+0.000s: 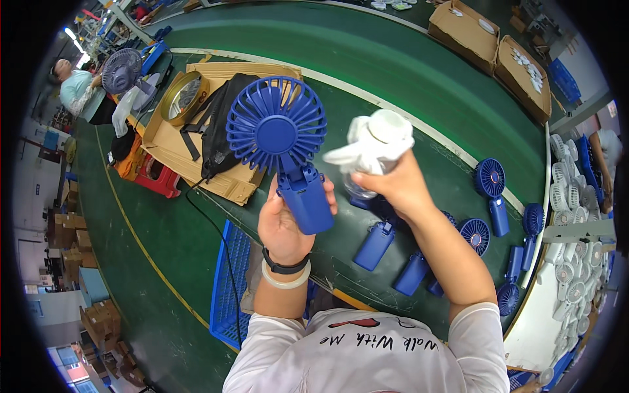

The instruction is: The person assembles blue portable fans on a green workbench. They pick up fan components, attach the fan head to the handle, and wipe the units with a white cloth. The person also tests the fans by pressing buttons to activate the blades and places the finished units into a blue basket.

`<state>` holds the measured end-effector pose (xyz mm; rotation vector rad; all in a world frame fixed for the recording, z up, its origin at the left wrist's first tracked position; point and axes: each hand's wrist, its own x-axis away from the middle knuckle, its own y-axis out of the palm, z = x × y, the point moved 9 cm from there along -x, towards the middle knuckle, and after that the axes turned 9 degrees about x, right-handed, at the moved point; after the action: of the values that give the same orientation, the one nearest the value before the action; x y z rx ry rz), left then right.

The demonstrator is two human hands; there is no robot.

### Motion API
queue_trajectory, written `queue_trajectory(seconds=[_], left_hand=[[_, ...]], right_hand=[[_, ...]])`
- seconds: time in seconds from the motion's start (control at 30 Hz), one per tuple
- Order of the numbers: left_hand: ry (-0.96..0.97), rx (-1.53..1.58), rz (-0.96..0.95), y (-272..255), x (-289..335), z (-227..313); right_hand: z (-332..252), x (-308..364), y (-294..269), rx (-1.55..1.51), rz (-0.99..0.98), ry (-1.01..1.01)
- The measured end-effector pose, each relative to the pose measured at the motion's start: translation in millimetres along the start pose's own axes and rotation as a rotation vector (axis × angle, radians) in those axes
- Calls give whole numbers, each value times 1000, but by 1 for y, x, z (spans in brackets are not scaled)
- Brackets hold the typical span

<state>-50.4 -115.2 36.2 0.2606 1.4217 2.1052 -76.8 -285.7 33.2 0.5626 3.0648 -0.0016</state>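
I have the blue fan (276, 134) up over the bench (337, 262), left hand (280, 229) fingers curled round its handle, right hand (403, 187) fingers clasping a white cloth (367, 147) apart from it. Looks assembled; more blue fans (490, 177) lie right, can't tell which are finished.

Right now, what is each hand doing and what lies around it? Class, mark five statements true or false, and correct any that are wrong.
1. The left hand holds a blue handheld fan. True.
2. The right hand holds nothing. False: it grips a white bundle.
3. The black wristband is worn on the right. False: it is worn on the left.
4. More blue fans lie on the green work surface. True.
5. The blue crate is at the person's right. False: it is at the left.
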Motion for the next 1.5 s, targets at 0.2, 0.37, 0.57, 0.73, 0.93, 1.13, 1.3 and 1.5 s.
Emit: queue_trajectory(seconds=[0.2,0.37,0.57,0.73,0.93,1.13,1.3,1.5], left_hand=[[127,-383,-23,38,11,23],[185,-483,86,25,18,29],[58,-430,225,-5,17,30],[105,-318,224,-4,14,31],[141,-489,139,15,20,29],[22,-541,24,15,20,9],[-301,-556,154,0,24,-24],[-261,-398,62,4,16,-42]], right_hand=[[12,-24,84,114,-42,-211],[41,-26,121,388,-265,-168],[31,-6,123,655,-295,-396],[23,28,99,724,-247,-389],[20,74,94,851,-483,-434],[14,72,77,1257,-383,-651],[20,25,37,1619,-134,-421],[20,4,2,1690,-38,-137]])
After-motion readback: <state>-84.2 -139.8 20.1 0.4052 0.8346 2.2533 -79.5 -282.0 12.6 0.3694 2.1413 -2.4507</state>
